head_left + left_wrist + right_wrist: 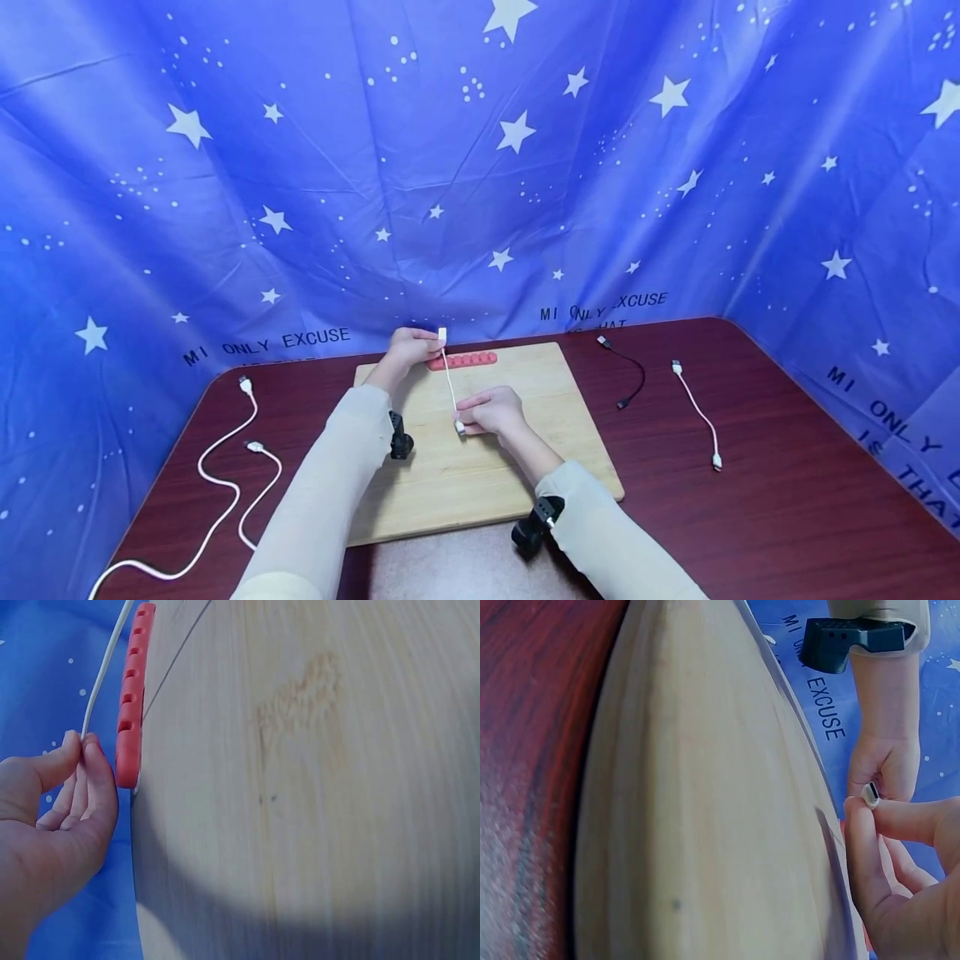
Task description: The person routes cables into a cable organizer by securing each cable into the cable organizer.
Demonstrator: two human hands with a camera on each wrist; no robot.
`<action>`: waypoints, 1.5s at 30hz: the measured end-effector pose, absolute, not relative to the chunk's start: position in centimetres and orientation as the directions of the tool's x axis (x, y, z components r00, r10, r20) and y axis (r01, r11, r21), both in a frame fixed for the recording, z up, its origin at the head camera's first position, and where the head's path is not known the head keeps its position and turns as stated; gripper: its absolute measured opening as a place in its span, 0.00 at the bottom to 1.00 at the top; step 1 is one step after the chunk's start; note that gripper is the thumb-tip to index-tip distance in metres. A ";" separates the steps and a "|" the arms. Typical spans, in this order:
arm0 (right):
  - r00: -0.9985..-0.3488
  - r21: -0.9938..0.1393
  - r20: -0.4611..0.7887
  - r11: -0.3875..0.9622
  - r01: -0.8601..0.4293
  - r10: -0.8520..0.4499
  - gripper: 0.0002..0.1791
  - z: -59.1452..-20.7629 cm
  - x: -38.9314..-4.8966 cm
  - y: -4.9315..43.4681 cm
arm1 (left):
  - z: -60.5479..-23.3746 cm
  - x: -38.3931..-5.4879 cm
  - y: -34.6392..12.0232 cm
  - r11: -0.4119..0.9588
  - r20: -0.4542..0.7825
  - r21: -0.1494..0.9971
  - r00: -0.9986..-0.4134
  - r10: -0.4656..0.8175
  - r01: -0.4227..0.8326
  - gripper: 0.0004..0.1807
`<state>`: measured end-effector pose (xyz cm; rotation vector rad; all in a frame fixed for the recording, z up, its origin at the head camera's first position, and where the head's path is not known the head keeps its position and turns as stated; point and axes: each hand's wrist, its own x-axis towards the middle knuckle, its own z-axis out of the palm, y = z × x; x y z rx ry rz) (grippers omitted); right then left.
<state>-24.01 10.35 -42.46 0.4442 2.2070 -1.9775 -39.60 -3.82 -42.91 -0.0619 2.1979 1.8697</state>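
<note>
A short white USB cable (450, 379) is stretched between my two hands over the wooden board (525, 467). My left hand (411, 346) pinches it near the far plug, thumb against fingertips, as the left wrist view shows. My right hand (493, 410) pinches the near end between thumb and finger. That end's small white connector (871, 795) pokes out past the fingertips, its opening facing the right wrist camera. Along the board's far edge lies a red cable holder (130, 712) with a row of notches, right beside my left fingers.
On the dark red table (787, 517), a long white cable (217, 482) and a shorter white cable (262, 492) lie left of the board. A short black cable (637, 367) and another white cable (701, 412) lie to the right. A blue star-patterned curtain (450, 167) hangs behind.
</note>
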 end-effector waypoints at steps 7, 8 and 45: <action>-0.952 -0.951 -0.278 0.101 0.292 0.127 0.11 -42.5 -23.8 10.3 | -41.7 -38.4 -3.5 0.156 -0.236 0.963 -0.966 0.102 -0.219 0.18; -0.952 -0.952 -0.277 0.099 0.291 0.132 0.11 -42.5 -23.8 10.3 | -41.6 -38.3 -3.5 0.157 -0.233 0.964 -0.967 0.105 -0.215 0.18; -0.971 -0.927 -0.192 0.299 0.226 0.141 0.07 -42.7 -24.1 9.8 | -42.6 -38.7 -3.9 0.544 -0.054 0.838 -0.986 0.159 0.042 0.09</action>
